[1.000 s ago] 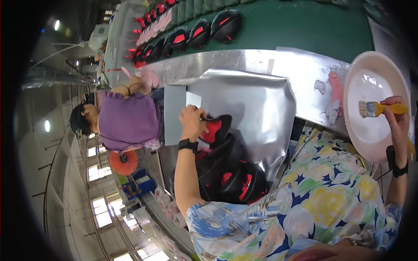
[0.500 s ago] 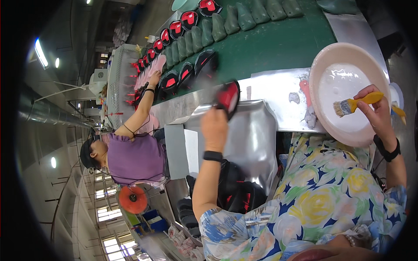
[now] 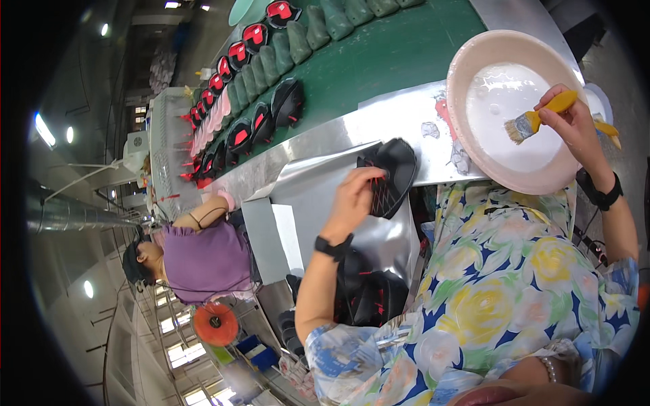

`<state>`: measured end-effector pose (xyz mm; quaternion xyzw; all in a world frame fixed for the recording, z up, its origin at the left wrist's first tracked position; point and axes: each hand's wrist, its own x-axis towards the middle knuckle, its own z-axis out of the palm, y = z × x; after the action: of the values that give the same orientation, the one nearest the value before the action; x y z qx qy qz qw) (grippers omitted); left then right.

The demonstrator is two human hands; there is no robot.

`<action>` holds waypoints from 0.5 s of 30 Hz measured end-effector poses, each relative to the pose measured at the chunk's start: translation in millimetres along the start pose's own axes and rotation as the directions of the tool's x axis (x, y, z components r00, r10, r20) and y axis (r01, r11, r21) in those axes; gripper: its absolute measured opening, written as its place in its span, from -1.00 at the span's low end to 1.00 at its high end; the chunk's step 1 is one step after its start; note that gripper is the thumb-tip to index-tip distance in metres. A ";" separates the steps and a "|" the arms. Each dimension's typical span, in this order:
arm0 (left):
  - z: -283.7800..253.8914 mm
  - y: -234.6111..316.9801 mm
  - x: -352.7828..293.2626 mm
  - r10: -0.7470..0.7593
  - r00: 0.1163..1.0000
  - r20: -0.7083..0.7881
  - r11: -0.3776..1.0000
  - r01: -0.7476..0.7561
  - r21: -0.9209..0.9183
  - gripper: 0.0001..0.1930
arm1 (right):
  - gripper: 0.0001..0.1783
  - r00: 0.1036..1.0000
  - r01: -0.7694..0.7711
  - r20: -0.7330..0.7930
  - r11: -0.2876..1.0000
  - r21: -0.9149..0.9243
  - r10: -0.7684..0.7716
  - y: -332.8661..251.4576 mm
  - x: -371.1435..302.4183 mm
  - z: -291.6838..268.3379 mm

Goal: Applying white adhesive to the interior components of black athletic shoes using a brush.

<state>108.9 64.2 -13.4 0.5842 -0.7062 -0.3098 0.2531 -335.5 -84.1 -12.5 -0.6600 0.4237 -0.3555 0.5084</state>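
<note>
My left hand [image 3: 351, 204] grips a black shoe upper [image 3: 398, 174] by its edge, fingers curled over a part crossed with red thread. The upper is tilted above the metal sheet at the table's near edge. In my right hand [image 3: 579, 135] is a paintbrush [image 3: 545, 115] with a yellow handle and pale bristles. Its bristles hang over a pale pink basin [image 3: 467, 145] holding white liquid; the frame does not settle whether they touch it. Below my left forearm, more black uppers [image 3: 376, 298] with red parts lie heaped.
On the green conveyor [image 3: 379, 74] stand rows of green shoe lasts [image 3: 298, 42] and black-and-red uppers [image 3: 288, 101]. A second yellow-handled brush [image 3: 607, 128] lies beyond the basin. A co-worker in purple [image 3: 203, 260] is at the left, near an orange round fan [image 3: 216, 323].
My left hand has brought the upper nearer and to the right, turning its dark outside into view. The brush stays over the basin. The co-worker's arm has drawn back from the conveyor.
</note>
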 end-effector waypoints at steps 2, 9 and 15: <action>-21.2 -0.6 -6.0 0.066 0.992 0.104 0.911 -0.102 0.399 -0.39 | -0.82 0.998 -0.064 -0.016 0.998 -0.001 0.064 4.8 5.0 -6.2; 26.4 -21.8 10.6 0.095 0.838 0.538 0.736 -0.423 0.529 -0.28 | -0.83 0.997 -0.019 0.070 0.975 -0.223 0.035 17.0 44.0 1.1; 6.9 -11.8 42.7 0.014 0.993 0.119 0.958 -0.048 0.282 -0.68 | -0.69 0.984 0.099 0.174 0.934 -0.344 -0.040 12.7 58.3 51.2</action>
<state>103.8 21.8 -26.9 0.5844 -0.7660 -0.2343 0.1298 -269.3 -120.4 -34.4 -0.7817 0.4134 -0.2366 0.4026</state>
